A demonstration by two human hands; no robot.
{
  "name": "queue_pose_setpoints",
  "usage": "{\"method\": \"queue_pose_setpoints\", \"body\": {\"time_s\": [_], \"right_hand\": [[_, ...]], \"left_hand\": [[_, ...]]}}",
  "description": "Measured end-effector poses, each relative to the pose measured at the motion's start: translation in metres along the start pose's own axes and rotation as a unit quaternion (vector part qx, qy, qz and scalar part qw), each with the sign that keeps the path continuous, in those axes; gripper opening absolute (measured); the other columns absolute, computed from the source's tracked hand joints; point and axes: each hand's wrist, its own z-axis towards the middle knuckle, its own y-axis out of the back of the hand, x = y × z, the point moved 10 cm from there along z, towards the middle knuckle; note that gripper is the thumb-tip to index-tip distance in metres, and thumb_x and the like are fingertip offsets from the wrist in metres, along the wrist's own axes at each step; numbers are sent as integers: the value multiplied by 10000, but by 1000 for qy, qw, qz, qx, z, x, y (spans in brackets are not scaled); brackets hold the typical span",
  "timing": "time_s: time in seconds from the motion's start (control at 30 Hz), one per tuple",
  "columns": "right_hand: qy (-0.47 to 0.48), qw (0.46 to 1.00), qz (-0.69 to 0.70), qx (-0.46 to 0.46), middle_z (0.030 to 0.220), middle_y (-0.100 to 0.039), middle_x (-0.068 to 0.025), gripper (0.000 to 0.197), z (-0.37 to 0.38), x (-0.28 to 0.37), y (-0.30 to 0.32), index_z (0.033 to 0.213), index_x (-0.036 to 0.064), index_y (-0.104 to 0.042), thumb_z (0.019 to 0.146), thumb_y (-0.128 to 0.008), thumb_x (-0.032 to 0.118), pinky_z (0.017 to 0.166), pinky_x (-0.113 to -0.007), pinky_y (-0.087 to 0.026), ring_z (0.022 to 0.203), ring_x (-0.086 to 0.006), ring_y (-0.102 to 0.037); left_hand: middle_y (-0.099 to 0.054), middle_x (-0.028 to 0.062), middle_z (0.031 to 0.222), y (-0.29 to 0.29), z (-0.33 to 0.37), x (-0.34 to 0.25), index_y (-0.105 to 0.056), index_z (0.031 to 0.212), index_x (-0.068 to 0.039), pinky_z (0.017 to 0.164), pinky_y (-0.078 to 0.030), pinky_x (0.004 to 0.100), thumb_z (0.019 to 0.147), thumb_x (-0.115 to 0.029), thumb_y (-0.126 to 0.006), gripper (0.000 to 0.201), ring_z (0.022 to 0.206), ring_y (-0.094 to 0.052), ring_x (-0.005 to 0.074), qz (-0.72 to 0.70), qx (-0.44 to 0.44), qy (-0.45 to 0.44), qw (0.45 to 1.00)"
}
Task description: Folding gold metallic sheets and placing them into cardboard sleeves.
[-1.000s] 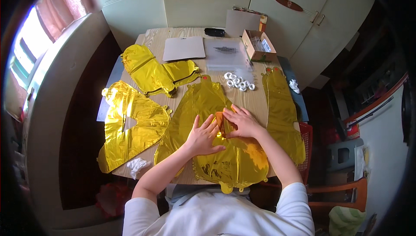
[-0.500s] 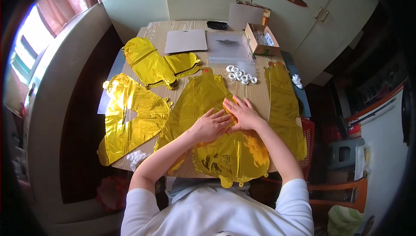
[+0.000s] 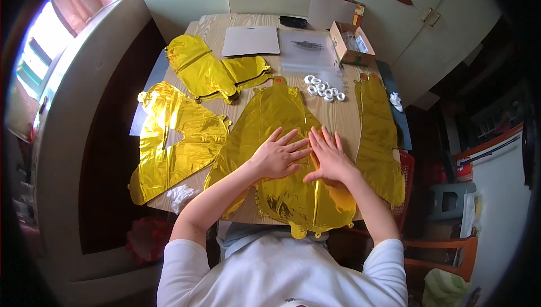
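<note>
A flat, uninflated gold foil balloon [image 3: 276, 112] lies in front of me on the wooden table, reaching down over its near edge. Both hands rest on its middle. My left hand [image 3: 277, 156] is palm down with fingers spread. Beside it my right hand [image 3: 332, 160] also lies flat, fingers apart and pointing away from me; nothing is held in either. More flat gold foil pieces surround it: one with a central opening [image 3: 200, 157] at the left, a folded-looking stack [image 3: 197, 64] at the far left, and a long one [image 3: 378, 143] along the right edge.
Several white ribbon rolls [image 3: 324, 88] sit beyond my right hand. Farther back are clear plastic bags [image 3: 311, 59], a pale card [image 3: 251, 41], a black tray [image 3: 293, 21] and a small box [image 3: 363, 56]. Crumpled white tissue [image 3: 181, 196] lies at the near left.
My hands, close together and overlapping at the fingers before, have drawn slightly apart, with fingers more spread. The balloon stays flat. The whole view has shifted slightly.
</note>
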Motion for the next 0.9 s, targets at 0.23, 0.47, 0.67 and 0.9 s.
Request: {"method": "queue_pose_setpoints", "body": {"time_s": [0.23, 0.47, 0.67, 0.9], "right_hand": [[25, 998, 32, -45, 1587, -183, -129, 1157, -70, 26, -14, 1534, 146, -199, 656, -570, 802, 1146, -626, -62, 1463, -393, -105], [-13, 997, 75, -11, 1563, -279, -86, 972, -151, 28, -31, 1488, 200, -356, 712, -615, 725, 1135, -645, -83, 1460, -372, -143], [-201, 901, 224, -312, 1237, -518, -121, 449, -231, 3, -13, 1182, 48, -576, 865, -688, 345, 984, -432, -390, 1129, -311, -499], [-407, 360, 788, -290, 962, -544, -5, 152, -251, 39, -146, 1059, 58, -556, 925, -618, 93, 625, -230, -405, 798, -86, -514]], "left_hand": [[-318, -4, 1553, 4, 1, 0, -352, 1488, -283, 1165, -132, 562, 929, -585, -401, 638, 1454, -215, 316, 6, -3, 3, 1000], [-317, 44, 1553, 3, 0, 0, -326, 1502, -268, 1153, -123, 588, 811, -719, -486, 841, 1452, -201, 363, -4, 4, -4, 1000], [-302, 66, 1559, 4, 3, -2, -324, 1504, -266, 1152, -113, 596, 771, -755, -495, 898, 1449, -189, 393, 3, 11, -7, 1000], [-296, 75, 1560, 4, 2, -1, -324, 1504, -263, 1151, -112, 602, 798, -726, -486, 860, 1447, -183, 406, 8, 22, -2, 1000]]}}
